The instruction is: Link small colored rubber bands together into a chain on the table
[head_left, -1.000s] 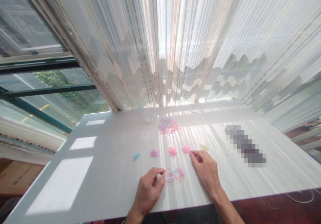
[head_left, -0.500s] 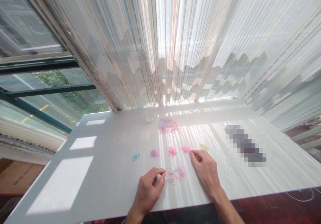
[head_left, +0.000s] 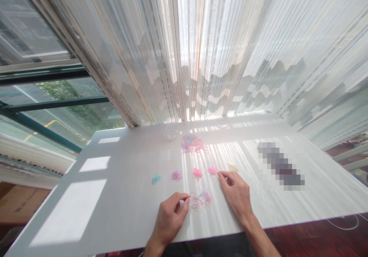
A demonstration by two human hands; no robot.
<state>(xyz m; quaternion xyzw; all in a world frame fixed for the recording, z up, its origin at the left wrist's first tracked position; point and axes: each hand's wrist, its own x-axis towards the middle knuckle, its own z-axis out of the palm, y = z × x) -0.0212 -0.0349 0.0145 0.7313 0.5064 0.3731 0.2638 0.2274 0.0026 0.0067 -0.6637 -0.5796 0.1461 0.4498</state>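
Observation:
My left hand (head_left: 173, 214) rests on the table at the left edge of a mixed pile of small rubber bands (head_left: 201, 199), thumb and index finger pinched. Whether a band is between the fingertips is too small to tell. My right hand (head_left: 236, 191) is also pinched, its fingertips at the right edge of a light pink pile (head_left: 212, 170); what they hold, if anything, is hidden. In the same row lie a teal pile (head_left: 156, 178), a purple pile (head_left: 176, 175), a deeper pink pile (head_left: 197, 173) and a pale yellow pile (head_left: 233, 167).
Behind the row lies a larger mixed heap of bands (head_left: 192, 144). A clear round container (head_left: 171, 132) and a clear lid-like disc (head_left: 222, 126) stand near the curtain (head_left: 198, 57). A pixelated dark object (head_left: 281, 167) lies on the white table (head_left: 129, 211) at right.
Both hands stay nearly where they were. My right hand's fingers have shifted very slightly beside the light pink pile; the piles look the same.

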